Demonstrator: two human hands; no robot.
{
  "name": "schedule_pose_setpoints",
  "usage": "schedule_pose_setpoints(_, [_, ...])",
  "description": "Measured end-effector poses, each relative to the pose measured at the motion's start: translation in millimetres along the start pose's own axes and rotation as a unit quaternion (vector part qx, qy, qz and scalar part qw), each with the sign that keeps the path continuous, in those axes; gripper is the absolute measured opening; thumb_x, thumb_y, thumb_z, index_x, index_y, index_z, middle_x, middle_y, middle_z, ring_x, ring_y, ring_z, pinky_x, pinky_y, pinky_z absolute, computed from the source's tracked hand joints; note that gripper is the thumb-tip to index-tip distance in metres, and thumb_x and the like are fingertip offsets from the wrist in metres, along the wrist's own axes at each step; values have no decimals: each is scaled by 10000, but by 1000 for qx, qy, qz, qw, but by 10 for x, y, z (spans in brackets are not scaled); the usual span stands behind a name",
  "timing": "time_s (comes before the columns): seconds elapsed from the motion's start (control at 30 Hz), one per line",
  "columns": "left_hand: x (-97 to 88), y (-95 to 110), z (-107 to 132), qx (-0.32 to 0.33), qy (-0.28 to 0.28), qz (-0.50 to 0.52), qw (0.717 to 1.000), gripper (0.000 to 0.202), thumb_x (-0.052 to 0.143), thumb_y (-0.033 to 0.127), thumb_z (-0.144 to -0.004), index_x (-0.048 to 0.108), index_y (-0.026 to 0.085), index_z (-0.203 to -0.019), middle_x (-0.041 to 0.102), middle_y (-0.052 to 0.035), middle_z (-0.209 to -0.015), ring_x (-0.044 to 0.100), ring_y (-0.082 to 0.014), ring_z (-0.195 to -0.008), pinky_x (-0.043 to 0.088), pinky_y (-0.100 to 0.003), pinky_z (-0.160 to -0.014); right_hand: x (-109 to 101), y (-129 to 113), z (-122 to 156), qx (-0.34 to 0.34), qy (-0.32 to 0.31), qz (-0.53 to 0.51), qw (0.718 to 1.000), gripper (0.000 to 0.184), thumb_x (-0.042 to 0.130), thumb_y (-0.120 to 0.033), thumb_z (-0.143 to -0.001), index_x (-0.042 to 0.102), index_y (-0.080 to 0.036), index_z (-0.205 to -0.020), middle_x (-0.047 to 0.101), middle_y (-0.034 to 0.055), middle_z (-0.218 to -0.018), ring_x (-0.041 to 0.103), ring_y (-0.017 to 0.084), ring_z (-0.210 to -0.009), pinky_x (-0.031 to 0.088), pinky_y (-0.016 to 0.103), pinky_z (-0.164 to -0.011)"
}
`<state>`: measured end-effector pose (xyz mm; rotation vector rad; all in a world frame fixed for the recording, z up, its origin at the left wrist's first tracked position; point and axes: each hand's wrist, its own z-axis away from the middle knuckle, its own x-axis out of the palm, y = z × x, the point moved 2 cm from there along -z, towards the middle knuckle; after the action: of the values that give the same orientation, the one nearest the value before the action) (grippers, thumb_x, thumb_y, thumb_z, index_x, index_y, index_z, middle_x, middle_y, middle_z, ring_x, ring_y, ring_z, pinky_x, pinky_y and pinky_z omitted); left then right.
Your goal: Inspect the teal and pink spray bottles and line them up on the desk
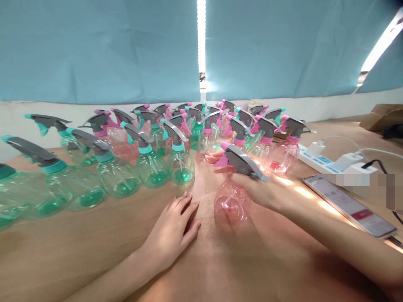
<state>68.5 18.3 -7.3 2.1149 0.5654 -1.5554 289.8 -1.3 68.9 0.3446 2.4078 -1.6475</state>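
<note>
My right hand (252, 184) is wrapped round the neck of a clear pink spray bottle (231, 205) with a grey and pink trigger head. The bottle stands upright, or nearly so; whether its base touches the table cannot be told. My left hand (173, 222) lies flat on the wooden table (126, 239), fingers loosely stretched, holding nothing. Just beyond it stands a green spray bottle (181, 165) with a turquoise collar. A pink spray bottle (285, 153) is behind my right wrist.
Green spray bottles (118, 174) line the left side, with several more green and pink ones crowded behind. On the right lie a phone (349, 205) and a white power strip (317, 159) with plugged-in chargers and cables. A brown cardboard box (380, 117) sits at the far right, and blue curtains (100, 50) hang behind.
</note>
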Motion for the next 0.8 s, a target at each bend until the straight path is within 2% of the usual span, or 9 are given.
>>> schedule_pose_setpoints(0.23, [9,-1,-9,-1,-6,-5,1000,391,454,324,-969,601,120,-1268,556,-189,-1357,501,-357,-1269,431,-546,-1019,-7,-37,12,37,-9,6,999,569,476,-146,-723,557,-229,-1280,624,76,-1310,685,234,-1028,524,326,-733])
schedule_pose_setpoints(0.33, [6,0,-9,2,-5,-7,1000,394,448,324,-971,601,113,-1267,559,-196,-1350,508,-359,-1259,435,-554,-1011,-12,-69,4,60,-25,8,998,616,471,-145,-728,512,-224,-1337,607,84,-1336,681,235,-1038,526,344,-781])
schedule_pose_setpoints(0.47, [-3,-1,-5,-3,0,5,1000,388,444,337,-971,605,130,-1258,563,-183,-1351,508,-362,-1256,438,-561,-1007,-13,-62,-3,52,-28,-7,998,622,492,-143,-733,503,-244,-1347,618,81,-1319,681,235,-1018,510,412,-882])
schedule_pose_setpoints(0.6, [-6,-3,0,-2,0,3,1000,388,452,334,-967,601,136,-1265,555,-181,-1361,508,-360,-1255,442,-551,-1005,-5,-36,-1,12,-32,3,999,588,500,-112,-748,530,-289,-1308,688,59,-1176,681,253,-968,507,480,-890])
schedule_pose_setpoints(0.7, [-8,-7,0,-5,6,9,1000,375,465,334,-962,603,155,-1262,559,-164,-1363,507,-354,-1260,442,-540,-1011,-3,-32,-1,-7,-23,28,999,552,504,-83,-743,575,-305,-1243,724,38,-1012,687,266,-915,537,476,-830])
schedule_pose_setpoints(0.8, [-8,-4,-4,-3,-3,-1,1000,384,475,319,-961,602,127,-1269,554,-185,-1361,505,-361,-1261,436,-543,-1017,3,-27,-5,-13,-18,31,999,536,509,-90,-744,584,-298,-1232,725,22,-891,688,250,-844,553,460,-806])
